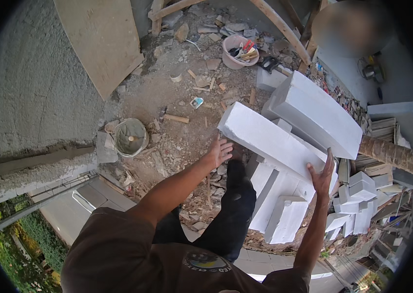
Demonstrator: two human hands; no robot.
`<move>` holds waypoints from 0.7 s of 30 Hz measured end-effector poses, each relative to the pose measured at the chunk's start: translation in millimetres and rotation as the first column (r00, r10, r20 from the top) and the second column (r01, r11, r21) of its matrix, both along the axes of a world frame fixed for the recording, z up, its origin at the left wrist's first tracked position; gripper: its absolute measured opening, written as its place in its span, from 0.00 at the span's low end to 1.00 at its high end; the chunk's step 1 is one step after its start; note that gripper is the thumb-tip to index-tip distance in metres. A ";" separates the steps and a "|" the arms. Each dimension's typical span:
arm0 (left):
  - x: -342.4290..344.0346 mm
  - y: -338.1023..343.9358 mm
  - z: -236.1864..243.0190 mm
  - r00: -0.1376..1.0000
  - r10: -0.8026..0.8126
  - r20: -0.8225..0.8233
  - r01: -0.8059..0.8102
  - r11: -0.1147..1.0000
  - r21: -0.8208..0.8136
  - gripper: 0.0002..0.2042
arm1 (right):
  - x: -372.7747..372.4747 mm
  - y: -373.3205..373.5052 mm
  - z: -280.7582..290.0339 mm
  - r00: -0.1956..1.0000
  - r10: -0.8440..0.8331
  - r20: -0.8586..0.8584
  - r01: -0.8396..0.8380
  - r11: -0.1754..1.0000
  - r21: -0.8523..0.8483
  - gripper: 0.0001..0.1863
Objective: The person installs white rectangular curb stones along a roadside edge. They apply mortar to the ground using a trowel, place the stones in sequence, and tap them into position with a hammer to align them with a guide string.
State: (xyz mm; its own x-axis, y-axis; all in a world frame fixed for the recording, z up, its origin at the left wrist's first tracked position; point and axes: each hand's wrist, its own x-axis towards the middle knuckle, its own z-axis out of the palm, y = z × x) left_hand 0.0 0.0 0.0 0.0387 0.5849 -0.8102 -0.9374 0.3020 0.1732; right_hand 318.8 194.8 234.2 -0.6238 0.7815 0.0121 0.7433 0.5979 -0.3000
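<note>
A: Item one, the long white aerated block [270,141]. Where did it sit?

B: Atop the heap of white blocks [284,215], tilted, its near end jutting out over the rubble-strewn floor [177,97]. A second large block [318,115] lay just behind it, touching.

A: Hands?

B: Left hand [219,152]: fingers spread, palm against the near lower edge of the long block, not closed round it. Right hand [321,176]: open, fingers up, pressed flat on the block's far side face. A clamp between two palms, no hooked grip.

A: Risks, listed.

B: One, slip: with only palm pressure on a dusty face, the block looked likely to slide and drop toward the person's dark-trousered leg [235,205], which stood directly beneath. Two, heap shift: offcuts under it seemed loosely stacked, so drawing the block off could have toppled neighbours. Three, footing: loose chips and timber scraps lay round the leg, a probable stumble under load.

A: Other entries nearby?

B: Grey bucket [130,136] to the left, well apart; pink tub of tools [237,51] farther off; leaning board [101,41] against the wall.
</note>
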 end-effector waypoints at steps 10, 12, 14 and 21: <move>45.4 56.9 6.6 0.844 0.493 0.212 -0.490 0.869 -0.069 0.49 | -86.2 6.1 -8.6 0.877 0.271 0.397 -0.232 0.962 -0.144 0.71; 36.8 50.8 -2.7 0.809 0.537 0.237 -0.525 0.843 -0.118 0.51 | -94.5 -1.7 -12.6 0.872 0.279 0.402 -0.214 0.956 -0.201 0.70; 30.7 46.6 10.9 0.832 0.503 0.235 -0.499 0.863 -0.079 0.47 | -90.7 0.7 -10.3 0.895 0.283 0.346 -0.216 0.951 -0.220 0.68; -84.4 -19.9 185.0 0.849 0.486 -0.208 -0.439 0.867 0.235 0.41 | -150.8 -60.4 91.2 0.982 0.190 0.011 -0.183 0.960 -0.211 0.63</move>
